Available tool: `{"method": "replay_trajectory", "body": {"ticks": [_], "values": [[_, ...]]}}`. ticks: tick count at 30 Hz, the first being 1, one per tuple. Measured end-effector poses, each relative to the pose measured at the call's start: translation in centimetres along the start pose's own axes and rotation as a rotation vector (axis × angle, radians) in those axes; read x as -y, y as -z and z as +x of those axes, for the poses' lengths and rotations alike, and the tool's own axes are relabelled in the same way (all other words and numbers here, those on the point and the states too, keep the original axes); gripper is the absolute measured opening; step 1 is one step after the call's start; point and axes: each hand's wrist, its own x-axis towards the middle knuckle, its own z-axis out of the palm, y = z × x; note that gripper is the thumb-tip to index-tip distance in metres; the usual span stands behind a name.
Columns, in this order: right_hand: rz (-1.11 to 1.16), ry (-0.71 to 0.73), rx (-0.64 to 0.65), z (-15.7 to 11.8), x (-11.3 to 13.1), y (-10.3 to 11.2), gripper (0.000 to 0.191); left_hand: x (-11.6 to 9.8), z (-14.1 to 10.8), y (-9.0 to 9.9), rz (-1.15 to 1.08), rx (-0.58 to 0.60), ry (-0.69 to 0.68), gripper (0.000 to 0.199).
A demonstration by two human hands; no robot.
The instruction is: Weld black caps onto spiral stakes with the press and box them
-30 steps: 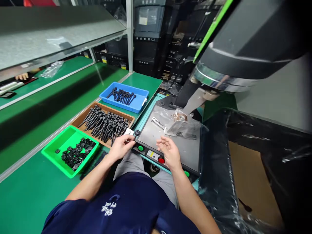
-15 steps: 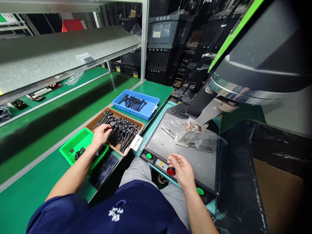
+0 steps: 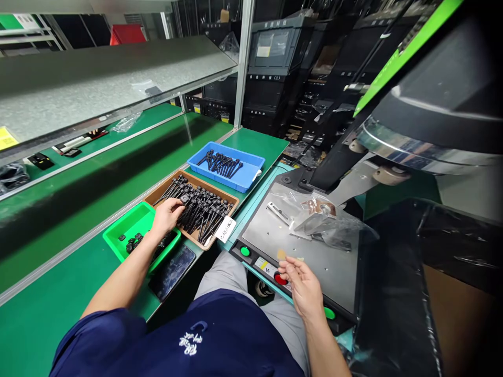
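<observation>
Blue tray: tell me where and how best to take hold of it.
Likely grip the blue tray by its two short end rims, one hand each, from above. Its near long side lies close to the brown tray, leaving little finger room; the long black parts lie loose, so keep it level.

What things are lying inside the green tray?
Small black parts lie inside the green tray, one visibly apart from others. The left forearm covers part of the tray; what lies beneath cannot be seen.
</observation>
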Motion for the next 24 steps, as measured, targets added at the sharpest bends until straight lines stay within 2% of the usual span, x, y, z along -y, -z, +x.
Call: {"method": "replay_trajectory", "body": {"ticks": [4, 10, 13, 15, 17, 20, 22, 24], "values": [[0.016, -0.023, -0.015, -0.2, -0.6, 0.6, 0.052, -0.6, -0.5, 0.2, -0.084, -0.052, -0.075, 0.017], [-0.007, -0.065, -0.043, -0.5, -0.8, 0.9, 0.058, -1.0, -0.9, 0.3, -0.15, -0.09, -0.112, 0.017], [-0.014, -0.064, -0.045, -0.6, -0.8, 0.9, 0.059, -0.6, -0.9, 0.4, -0.095, -0.08, -0.107, 0.019], [-0.015, -0.068, -0.042, -0.7, -0.8, 0.9, 0.059, -0.1, -0.7, 0.4, 0.006, -0.057, -0.048, 0.02], [-0.018, -0.065, -0.041, -0.9, -0.6, 1.1, 0.058, 0.6, -0.3, 0.3, 0.133, 0.006, 0.082, 0.019], [-0.034, -0.043, -0.047, -1.2, -0.3, 1.5, 0.057, 1.8, 0.9, 0.0, 0.308, 0.192, 0.271, 0.02], [-0.05, -0.029, -0.05, -1.3, -0.1, 1.8, 0.056, 2.5, 1.8, -0.5, 0.395, 0.305, 0.302, 0.02], [-0.066, -0.024, -0.057, -1.5, 0.1, 2.1, 0.056, 2.9, 2.6, -1.0, 0.441, 0.368, 0.292, 0.019]]}}
